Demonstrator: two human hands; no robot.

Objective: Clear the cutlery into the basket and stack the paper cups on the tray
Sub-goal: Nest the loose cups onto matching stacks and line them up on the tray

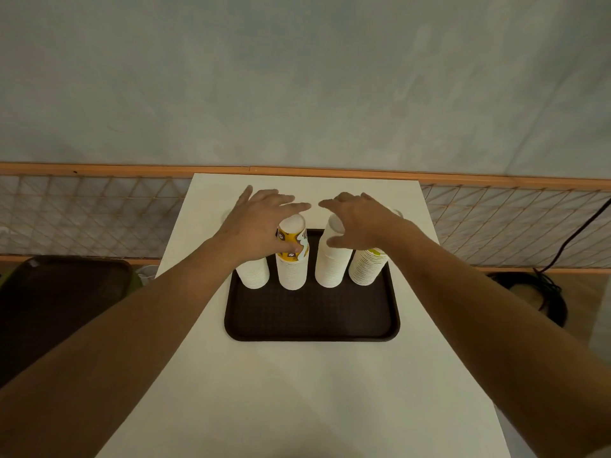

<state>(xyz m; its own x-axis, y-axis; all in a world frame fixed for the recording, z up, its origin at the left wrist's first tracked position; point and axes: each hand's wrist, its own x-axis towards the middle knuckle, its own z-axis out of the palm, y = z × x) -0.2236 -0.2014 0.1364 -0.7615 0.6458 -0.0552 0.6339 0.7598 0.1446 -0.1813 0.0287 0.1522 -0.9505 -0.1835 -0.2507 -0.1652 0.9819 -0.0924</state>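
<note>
A dark brown tray (310,312) lies on the white table (297,398). Along its far edge stand several stacks of upside-down paper cups: a short white stack (253,276), a taller stack topped by a yellow printed cup (292,241), a tall white stack (330,269) and a leaning stack with green print (365,269). My left hand (258,219) hovers with fingers spread over the two left stacks, its thumb touching the yellow cup. Over the two right stacks my right hand (360,219) arches, thumb against the tall white stack. No cutlery or basket is in view.
A second dark tray (59,292) sits lower down to the left of the table. A wall with a wooden rail and lattice panel (99,219) runs behind. Black cables (549,282) lie on the floor at the right.
</note>
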